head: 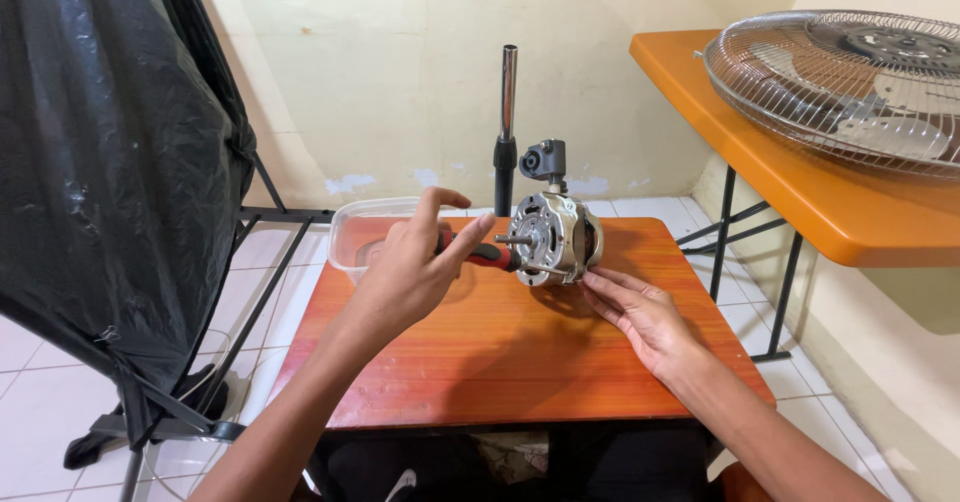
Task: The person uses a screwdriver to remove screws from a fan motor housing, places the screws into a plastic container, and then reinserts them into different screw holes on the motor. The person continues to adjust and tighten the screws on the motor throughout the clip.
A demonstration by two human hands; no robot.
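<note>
At the far left a black plastic sheet (pixel 110 152) is hung over a dark metal stand (pixel 190 412), well apart from the work. Next to it, at the back left edge of the orange wooden surface (pixel 500 362), a clear plastic container (pixel 362 232) is set; its contents cannot be made out.

The left hand (pixel 415 267) is closed around the red-and-black handle of a screwdriver (pixel 485 254), with the index finger raised, and the tool's tip is held against the front face of the fan motor (pixel 555 237). The motor is stood near the middle of the back half of the surface, its shaft turned toward the left hand. It is already stripped of blade and guard, so the dismantling is judged well advanced; the silver housing is still seen in one piece, and whether any of its screws are out cannot be told.

Behind the motor an upright metal tube (pixel 508 122) with a black collar is seen. The right hand (pixel 640 312) is laid flat on the surface, fingers apart and touching the motor's base, nothing gripped.

At the right a wire fan guard (pixel 850 82) is rested on an orange side table (pixel 800 182), clear of both hands. Nothing is seen blocking the screwdriver's access.
</note>
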